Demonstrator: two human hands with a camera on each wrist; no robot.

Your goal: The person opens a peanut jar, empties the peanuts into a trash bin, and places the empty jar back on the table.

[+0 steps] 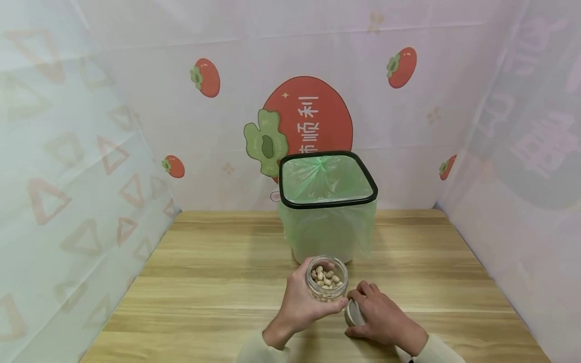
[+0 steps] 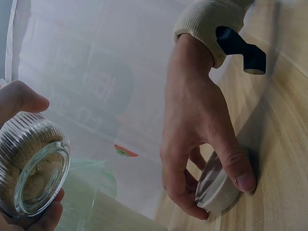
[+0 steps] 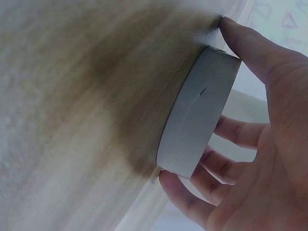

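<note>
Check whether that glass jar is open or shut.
Open. The glass jar has no cover on, pale pieces show inside, and the round lid is separate.

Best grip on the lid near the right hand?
Likely the side wall, pinched across its diameter from above: the lid is round and shallow, one face toward the tabletop, leaving its wall exposed for opposed fingertips.

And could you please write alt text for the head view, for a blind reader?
A left hand holds an open glass jar of pale nuts while the right hand grips a round lid at a wooden table. Behind stands a bin with a green bag.
</note>
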